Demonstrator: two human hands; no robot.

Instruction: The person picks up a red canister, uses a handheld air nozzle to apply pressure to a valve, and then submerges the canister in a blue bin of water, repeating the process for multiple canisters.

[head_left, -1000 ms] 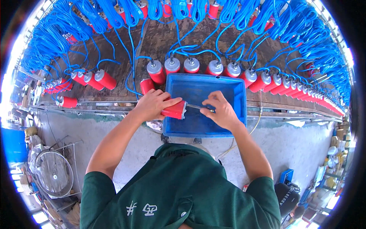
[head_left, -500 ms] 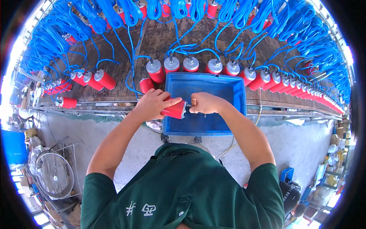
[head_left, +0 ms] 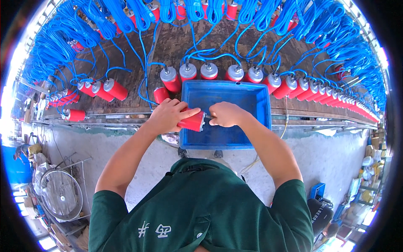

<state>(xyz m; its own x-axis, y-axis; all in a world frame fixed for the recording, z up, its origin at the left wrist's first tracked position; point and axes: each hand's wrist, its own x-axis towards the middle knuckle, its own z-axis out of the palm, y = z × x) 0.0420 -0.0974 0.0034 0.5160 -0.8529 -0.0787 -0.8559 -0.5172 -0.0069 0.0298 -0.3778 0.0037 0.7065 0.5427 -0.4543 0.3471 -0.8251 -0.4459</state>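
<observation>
Hands [head_left: 167,116] with red cylinder [head_left: 193,122] over bin [head_left: 226,144]

A workshop of the factory kind is shown by the long, scuffed wooden workbench [head_left: 174,44], on which, to either side of the blue tray [head_left: 222,142] and beyond it, many matching red cylinders [head_left: 287,89] with metal end caps are set out in rows, and thick coils of blue cable [head_left: 247,13] are massed. Bare grey floor [head_left: 331,155] is seen on the tray's near side, with a round wire-caged frame [head_left: 62,196] placed well to its left and cluttered shelving [head_left: 369,180] far to its right.
</observation>
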